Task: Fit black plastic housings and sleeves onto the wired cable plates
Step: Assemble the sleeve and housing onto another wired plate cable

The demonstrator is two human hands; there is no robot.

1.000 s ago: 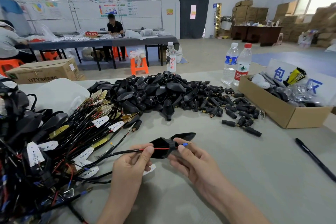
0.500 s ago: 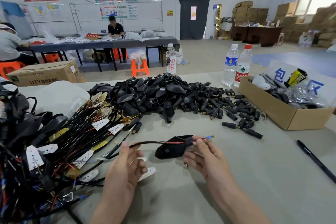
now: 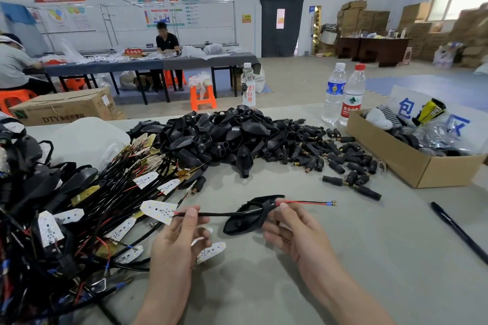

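Observation:
A black plastic housing (image 3: 244,220) hangs threaded on a black cable (image 3: 216,214) just above the table. My left hand (image 3: 179,240) pinches that cable close to its white plate (image 3: 158,210). My right hand (image 3: 295,229) pinches the housing's neck, and red and black wires (image 3: 306,202) with metal tips stick out to the right of it. Behind lies a heap of loose black housings (image 3: 224,137) with several short black sleeves (image 3: 335,158) spread to its right. A tangle of wired plates (image 3: 79,206) covers the left of the table.
An open cardboard box (image 3: 412,163) with mixed items stands at the right, two water bottles (image 3: 343,95) behind it. A black pen (image 3: 459,232) lies near the right edge. A white bag (image 3: 84,140) sits at the back left. People work at a far table.
The cable has been pulled farther through the housing. The wire ends now stick out well to the right, and the white plate has come up beside my left hand.

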